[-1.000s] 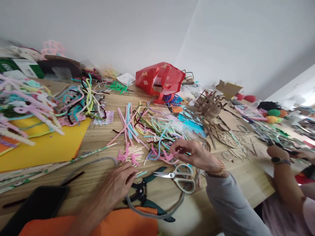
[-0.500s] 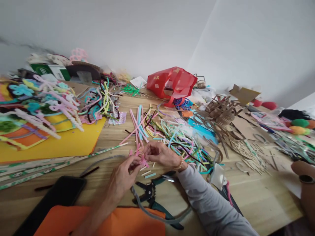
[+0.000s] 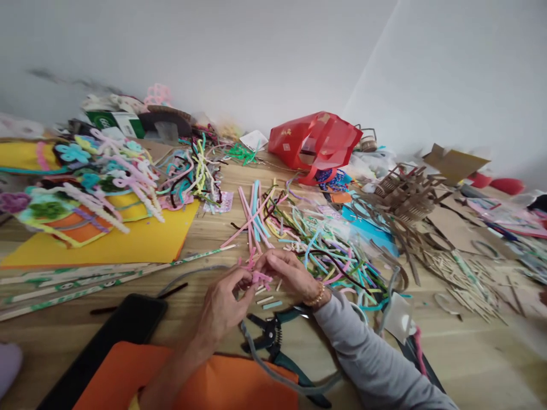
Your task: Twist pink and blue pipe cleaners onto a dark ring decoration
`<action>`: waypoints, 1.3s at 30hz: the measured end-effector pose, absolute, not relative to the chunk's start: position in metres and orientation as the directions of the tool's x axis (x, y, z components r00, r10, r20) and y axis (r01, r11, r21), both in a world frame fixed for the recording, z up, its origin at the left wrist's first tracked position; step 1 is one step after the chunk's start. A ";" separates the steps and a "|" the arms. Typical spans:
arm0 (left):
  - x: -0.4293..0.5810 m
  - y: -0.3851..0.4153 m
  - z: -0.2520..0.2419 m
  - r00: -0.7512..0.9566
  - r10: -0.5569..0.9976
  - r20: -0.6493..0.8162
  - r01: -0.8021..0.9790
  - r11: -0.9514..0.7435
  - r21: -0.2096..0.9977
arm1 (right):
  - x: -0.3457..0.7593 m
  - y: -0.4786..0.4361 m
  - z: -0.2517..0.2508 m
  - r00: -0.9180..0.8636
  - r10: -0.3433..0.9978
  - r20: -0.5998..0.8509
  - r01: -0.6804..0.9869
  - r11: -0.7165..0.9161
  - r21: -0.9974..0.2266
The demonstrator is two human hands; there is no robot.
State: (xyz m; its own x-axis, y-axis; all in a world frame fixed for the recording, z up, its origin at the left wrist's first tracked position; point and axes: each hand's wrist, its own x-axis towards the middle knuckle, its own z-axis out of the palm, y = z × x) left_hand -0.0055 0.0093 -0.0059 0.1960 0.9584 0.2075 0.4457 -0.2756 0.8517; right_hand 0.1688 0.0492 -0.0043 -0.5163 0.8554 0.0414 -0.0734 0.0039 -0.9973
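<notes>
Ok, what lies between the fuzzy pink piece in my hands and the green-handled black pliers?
The head view shows short, straight beige pieces and one short, straight light-blue piece.

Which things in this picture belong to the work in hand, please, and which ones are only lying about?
In the work: pink piece, in the left grip, with the right grip close against it; probably pipe cleaners too.

Lying about, it seems: pliers, phone, orange sheet, red bag.

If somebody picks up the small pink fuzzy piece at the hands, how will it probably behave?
The small pink fuzzy piece is probably light, being much smaller than the left hand. It likely bends but holds its shape, since its short arms stick out without drooping. Its fuzzy surface suggests it will not slip easily.
</notes>
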 end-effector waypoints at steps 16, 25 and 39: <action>-0.012 0.020 0.000 0.133 0.967 -0.219 -0.168 0.239 0.956 | 0.163 0.043 -0.008 -0.494 0.865 0.083 -0.023 0.083 -0.996; -0.012 0.022 0.000 0.135 0.974 -0.181 -0.099 0.195 0.976 | 0.164 0.042 -0.010 -0.512 0.851 0.114 0.122 0.203 -0.972; -0.025 0.030 -0.009 0.092 0.993 -0.080 0.162 0.065 0.985 | 0.172 0.050 -0.003 -0.314 0.939 0.140 0.184 0.205 -0.961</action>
